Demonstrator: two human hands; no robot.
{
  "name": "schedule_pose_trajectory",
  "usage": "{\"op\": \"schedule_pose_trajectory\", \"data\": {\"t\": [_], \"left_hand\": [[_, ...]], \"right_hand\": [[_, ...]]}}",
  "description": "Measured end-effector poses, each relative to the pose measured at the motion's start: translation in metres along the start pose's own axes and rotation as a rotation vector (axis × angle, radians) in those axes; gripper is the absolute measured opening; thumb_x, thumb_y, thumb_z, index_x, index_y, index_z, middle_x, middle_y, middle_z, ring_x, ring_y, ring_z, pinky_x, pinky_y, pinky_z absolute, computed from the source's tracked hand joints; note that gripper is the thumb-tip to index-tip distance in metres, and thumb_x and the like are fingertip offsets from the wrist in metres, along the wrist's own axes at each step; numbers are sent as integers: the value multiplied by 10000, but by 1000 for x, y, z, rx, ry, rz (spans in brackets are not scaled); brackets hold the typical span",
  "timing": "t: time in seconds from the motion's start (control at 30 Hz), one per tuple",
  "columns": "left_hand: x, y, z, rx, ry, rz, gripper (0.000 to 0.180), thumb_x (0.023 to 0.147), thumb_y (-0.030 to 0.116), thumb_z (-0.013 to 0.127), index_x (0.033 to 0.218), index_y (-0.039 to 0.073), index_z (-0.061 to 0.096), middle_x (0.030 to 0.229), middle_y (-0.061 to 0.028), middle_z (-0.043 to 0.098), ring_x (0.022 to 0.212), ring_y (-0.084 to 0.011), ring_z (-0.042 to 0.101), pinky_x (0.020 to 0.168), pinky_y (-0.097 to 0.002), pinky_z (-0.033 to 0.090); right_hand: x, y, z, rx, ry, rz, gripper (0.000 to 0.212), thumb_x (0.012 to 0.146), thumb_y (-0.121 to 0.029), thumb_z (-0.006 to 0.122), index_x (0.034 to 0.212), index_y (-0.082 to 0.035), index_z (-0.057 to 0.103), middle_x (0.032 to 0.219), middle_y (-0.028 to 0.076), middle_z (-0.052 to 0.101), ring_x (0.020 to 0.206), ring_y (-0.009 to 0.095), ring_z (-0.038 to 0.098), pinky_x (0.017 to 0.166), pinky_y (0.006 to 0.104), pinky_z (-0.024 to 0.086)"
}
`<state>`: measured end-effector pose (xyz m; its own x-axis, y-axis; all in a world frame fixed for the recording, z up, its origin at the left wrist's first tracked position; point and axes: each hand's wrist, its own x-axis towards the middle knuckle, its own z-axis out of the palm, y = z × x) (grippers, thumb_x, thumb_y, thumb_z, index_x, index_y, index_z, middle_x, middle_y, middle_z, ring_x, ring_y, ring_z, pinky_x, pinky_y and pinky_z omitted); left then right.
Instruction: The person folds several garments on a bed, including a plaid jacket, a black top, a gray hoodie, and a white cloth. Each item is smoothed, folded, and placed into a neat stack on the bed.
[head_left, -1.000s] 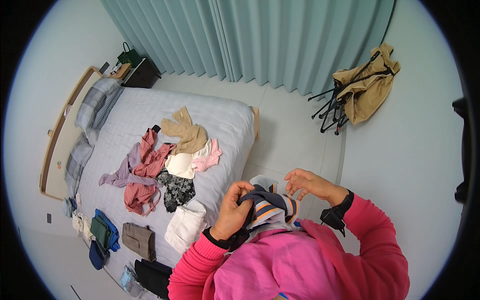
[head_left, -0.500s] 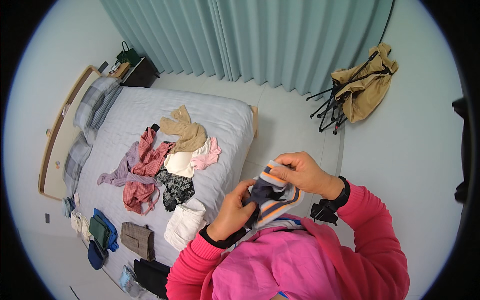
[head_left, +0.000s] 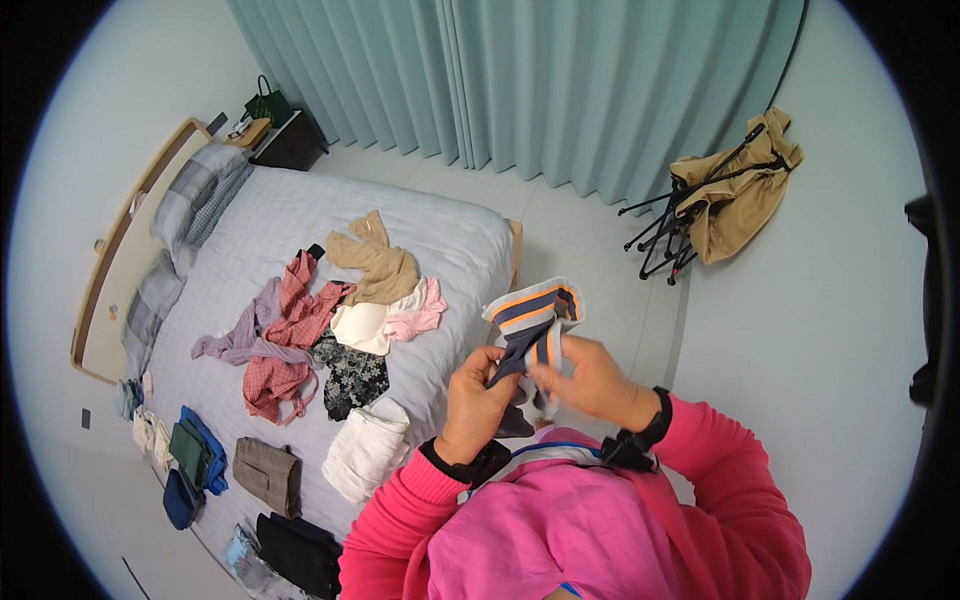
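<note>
Both hands hold a striped garment (head_left: 534, 318) of navy, orange, grey and white in front of my chest. My left hand (head_left: 476, 394) grips its lower dark part. My right hand (head_left: 590, 379) pinches the cloth just beside it, and the striped upper part stands up above both hands. My sleeves are bright pink and each wrist carries a dark band. The bed (head_left: 280, 215) with a pale grey cover lies to my left, below the hands.
A heap of loose clothes (head_left: 335, 315) lies mid-bed, with a white folded piece (head_left: 366, 448) near its edge. Several folded items (head_left: 268, 473) line the bed's near side. Pillows (head_left: 195, 200) sit at the headboard. A folded tan chair (head_left: 722, 195) leans by the teal curtain (head_left: 520, 80).
The striped garment has risen from chest level and been turned over. My right hand moved from above it down to beside my left hand.
</note>
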<state>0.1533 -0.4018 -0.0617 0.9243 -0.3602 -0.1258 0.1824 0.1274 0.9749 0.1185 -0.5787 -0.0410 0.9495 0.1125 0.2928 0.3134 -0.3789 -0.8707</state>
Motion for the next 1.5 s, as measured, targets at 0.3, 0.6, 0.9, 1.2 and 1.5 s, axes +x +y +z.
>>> {"op": "schedule_pose_trajectory", "data": {"t": [0.3,0.6,0.9,1.2,1.5], "left_hand": [[-16,25,-12,194,-324,10,134,811,51,703,883,25,592,619,97,308,563,-13,279,490,-210,222],[-20,46,-27,256,-799,6,139,796,46,712,850,2,591,616,71,257,580,-41,289,506,-231,258],[-11,15,-45,216,-287,193,297,782,12,695,1053,19,574,841,-1,554,799,-86,508,703,-219,402],[-7,-21,-60,432,-95,306,157,772,33,699,873,5,581,751,-86,591,710,-171,557,660,-289,444],[5,-21,-82,824,359,732,210,707,-5,663,881,29,550,713,-121,520,671,-312,520,595,-385,400]], "right_hand": [[15,-5,-21,-41,5,-77,170,863,-189,659,919,-41,598,984,46,578,942,184,533,818,301,434],[50,-37,-51,73,-852,-262,221,774,-258,749,748,-95,603,1213,129,581,1307,332,392,1094,559,105],[42,-54,-72,211,-104,-36,133,768,-50,703,806,-39,576,852,42,585,846,143,535,901,309,408],[55,-125,-117,16,83,-267,193,803,-162,714,838,-55,556,842,-14,558,798,88,508,763,226,409],[82,-158,-147,-82,250,-245,152,881,-200,647,879,-69,568,838,-26,587,780,41,528,736,181,430]]}}
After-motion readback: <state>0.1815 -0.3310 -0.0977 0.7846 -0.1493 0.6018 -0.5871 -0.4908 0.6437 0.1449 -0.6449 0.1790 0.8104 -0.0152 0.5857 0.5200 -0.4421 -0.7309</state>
